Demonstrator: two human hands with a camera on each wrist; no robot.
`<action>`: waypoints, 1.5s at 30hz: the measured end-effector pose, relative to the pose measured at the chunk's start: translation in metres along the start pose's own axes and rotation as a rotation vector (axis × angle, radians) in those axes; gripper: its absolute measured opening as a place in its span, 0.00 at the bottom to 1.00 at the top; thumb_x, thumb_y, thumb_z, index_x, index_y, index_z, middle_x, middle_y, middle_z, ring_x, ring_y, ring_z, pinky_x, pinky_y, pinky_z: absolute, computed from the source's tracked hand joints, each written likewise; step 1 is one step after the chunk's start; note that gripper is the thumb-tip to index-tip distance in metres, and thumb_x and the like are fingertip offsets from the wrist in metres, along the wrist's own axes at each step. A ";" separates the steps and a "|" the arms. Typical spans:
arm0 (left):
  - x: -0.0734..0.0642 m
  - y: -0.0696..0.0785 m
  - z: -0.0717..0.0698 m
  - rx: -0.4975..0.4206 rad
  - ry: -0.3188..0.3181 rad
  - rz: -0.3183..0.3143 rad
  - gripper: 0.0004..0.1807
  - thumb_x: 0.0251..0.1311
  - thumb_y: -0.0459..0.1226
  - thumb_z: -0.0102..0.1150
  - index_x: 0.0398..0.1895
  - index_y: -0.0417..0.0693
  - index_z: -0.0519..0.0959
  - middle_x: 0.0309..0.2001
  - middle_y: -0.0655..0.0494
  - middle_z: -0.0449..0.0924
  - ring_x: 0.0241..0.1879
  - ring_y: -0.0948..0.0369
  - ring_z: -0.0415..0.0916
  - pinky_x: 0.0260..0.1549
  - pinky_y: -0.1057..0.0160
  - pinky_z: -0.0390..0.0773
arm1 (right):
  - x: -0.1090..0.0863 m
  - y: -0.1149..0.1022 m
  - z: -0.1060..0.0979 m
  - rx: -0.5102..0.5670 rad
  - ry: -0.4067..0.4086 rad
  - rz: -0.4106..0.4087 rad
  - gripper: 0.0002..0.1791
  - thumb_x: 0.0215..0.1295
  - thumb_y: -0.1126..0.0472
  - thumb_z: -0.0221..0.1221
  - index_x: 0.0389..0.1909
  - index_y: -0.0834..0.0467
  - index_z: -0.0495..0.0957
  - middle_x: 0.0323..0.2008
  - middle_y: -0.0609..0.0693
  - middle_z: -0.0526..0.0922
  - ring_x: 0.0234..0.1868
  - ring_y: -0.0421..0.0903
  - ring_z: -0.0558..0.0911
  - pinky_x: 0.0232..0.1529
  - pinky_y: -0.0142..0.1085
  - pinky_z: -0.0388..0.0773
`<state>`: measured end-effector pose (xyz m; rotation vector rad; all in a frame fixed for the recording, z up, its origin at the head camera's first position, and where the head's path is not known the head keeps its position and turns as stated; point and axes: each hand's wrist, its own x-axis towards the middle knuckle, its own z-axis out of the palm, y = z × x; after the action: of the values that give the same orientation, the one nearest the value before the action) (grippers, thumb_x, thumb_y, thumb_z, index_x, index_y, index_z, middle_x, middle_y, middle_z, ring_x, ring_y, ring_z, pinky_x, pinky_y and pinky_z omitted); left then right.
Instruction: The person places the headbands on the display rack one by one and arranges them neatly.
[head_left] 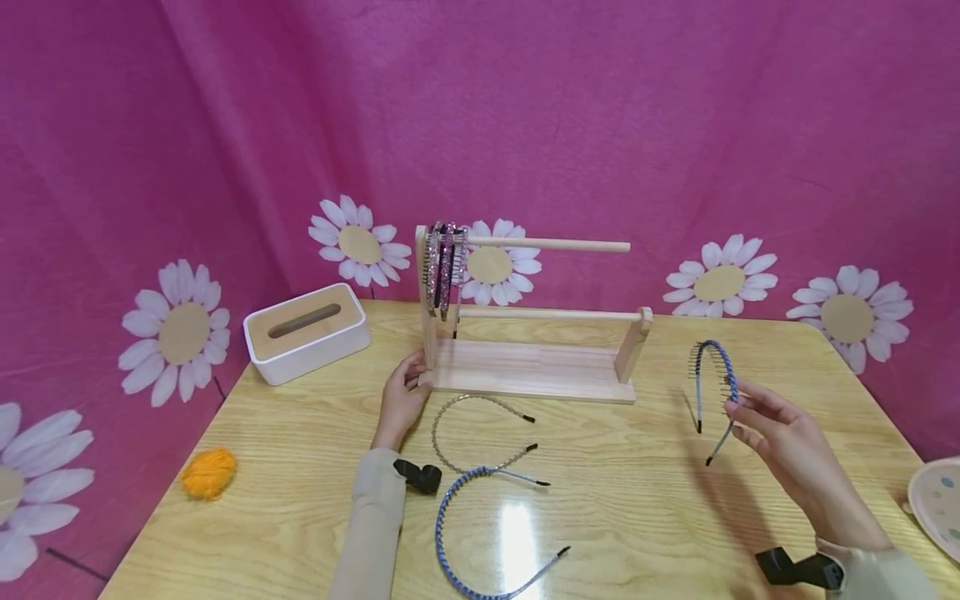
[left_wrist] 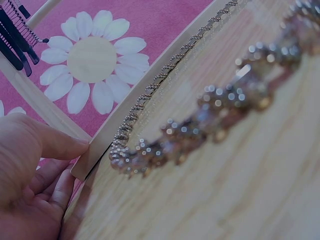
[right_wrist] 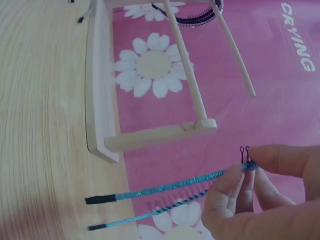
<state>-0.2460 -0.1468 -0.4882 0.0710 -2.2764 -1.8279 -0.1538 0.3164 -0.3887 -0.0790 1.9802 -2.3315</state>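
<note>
- Head view: right of the wooden rack (head_left: pixel 528 371), the right hand (head_left: pixel 783 450) pinches a blue headband (head_left: pixel 726 360); the left hand (head_left: pixel 403 400) grips the rack's left base corner.
- Same view: glittery headbands (head_left: pixel 446 271) hang at the rack's left end; a beaded headband (head_left: pixel 438 427) and a second blue headband (head_left: pixel 442 537) lie before it.
- Left wrist view: the thumb presses the rack's corner (the beaded headband looms close).
- Right wrist view: the pinched headband, black tips free, is just beyond the rack's end.
</note>
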 end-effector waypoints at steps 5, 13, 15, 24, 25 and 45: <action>0.001 -0.001 0.001 0.004 0.000 -0.012 0.29 0.56 0.20 0.52 0.64 0.31 0.69 0.53 0.30 0.74 0.57 0.40 0.72 0.63 0.46 0.71 | 0.012 -0.004 0.008 0.031 0.021 0.013 0.17 0.70 0.68 0.52 0.47 0.43 0.81 0.38 0.40 0.78 0.41 0.33 0.79 0.40 0.25 0.82; 0.002 -0.001 0.000 0.014 0.002 -0.020 0.28 0.57 0.21 0.52 0.64 0.33 0.69 0.53 0.31 0.75 0.57 0.41 0.72 0.63 0.47 0.72 | 0.034 -0.013 0.022 0.127 -0.005 -0.048 0.18 0.70 0.71 0.51 0.47 0.47 0.82 0.37 0.41 0.80 0.40 0.35 0.80 0.40 0.27 0.82; 0.002 -0.001 0.000 0.013 0.003 -0.020 0.29 0.57 0.21 0.52 0.65 0.33 0.69 0.54 0.31 0.75 0.57 0.41 0.72 0.63 0.46 0.72 | 0.042 -0.018 0.025 0.155 -0.012 -0.064 0.18 0.69 0.72 0.51 0.47 0.48 0.82 0.36 0.42 0.80 0.39 0.36 0.80 0.40 0.28 0.83; 0.001 -0.002 0.001 0.015 0.006 -0.011 0.28 0.56 0.21 0.52 0.64 0.32 0.69 0.53 0.31 0.75 0.56 0.41 0.72 0.62 0.46 0.72 | 0.073 -0.043 0.038 0.201 -0.018 -0.107 0.16 0.67 0.72 0.54 0.46 0.49 0.82 0.33 0.44 0.79 0.36 0.36 0.81 0.38 0.29 0.84; 0.001 -0.002 0.001 0.010 0.005 -0.012 0.29 0.56 0.20 0.53 0.64 0.32 0.69 0.53 0.30 0.75 0.56 0.41 0.72 0.62 0.46 0.72 | 0.076 -0.046 0.039 0.206 -0.011 -0.113 0.16 0.67 0.72 0.54 0.45 0.50 0.82 0.33 0.45 0.80 0.36 0.36 0.81 0.38 0.29 0.84; 0.000 0.002 -0.001 0.004 0.002 -0.024 0.29 0.56 0.21 0.53 0.65 0.34 0.69 0.54 0.32 0.74 0.57 0.42 0.72 0.63 0.48 0.72 | 0.129 -0.070 0.100 0.189 0.045 -0.190 0.14 0.63 0.69 0.61 0.46 0.49 0.80 0.34 0.43 0.81 0.35 0.35 0.81 0.38 0.26 0.82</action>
<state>-0.2460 -0.1470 -0.4858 0.1013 -2.2869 -1.8342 -0.2750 0.2170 -0.3046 -0.2132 1.8335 -2.6492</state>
